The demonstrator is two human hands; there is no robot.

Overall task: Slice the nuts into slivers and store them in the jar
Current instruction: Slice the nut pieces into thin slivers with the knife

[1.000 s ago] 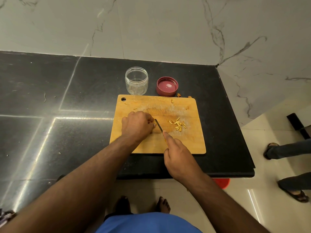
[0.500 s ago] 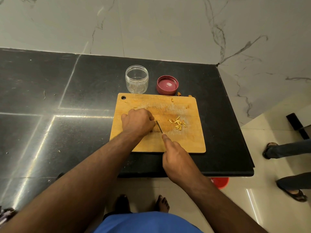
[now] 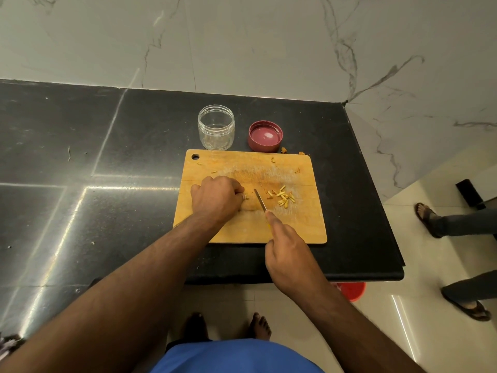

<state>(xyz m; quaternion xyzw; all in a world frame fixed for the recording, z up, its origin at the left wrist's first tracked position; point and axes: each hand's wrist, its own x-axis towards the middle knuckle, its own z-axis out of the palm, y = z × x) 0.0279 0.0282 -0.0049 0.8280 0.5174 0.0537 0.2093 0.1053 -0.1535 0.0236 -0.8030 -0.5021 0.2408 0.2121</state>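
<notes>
Low in the frame's centre, the right hand (image 3: 289, 254) grips a knife (image 3: 259, 199), forefinger along its spine. Just left, the left hand (image 3: 216, 199) curls its fingers onto a nut (image 3: 245, 197) at their tips. Slivers (image 3: 285, 199) lie right of the blade on the cutting board (image 3: 301, 224). Beyond, the open jar (image 3: 216, 127) stands near the frame's middle.

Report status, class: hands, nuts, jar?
Left hand pinches a nut piece on the board; right hand grips the knife. Slivers piled beside the blade. Jar open, nothing blocking.

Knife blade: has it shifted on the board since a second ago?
Yes. The knife blade has moved slightly right, away from the left hand, toward the sliver pile.
</notes>
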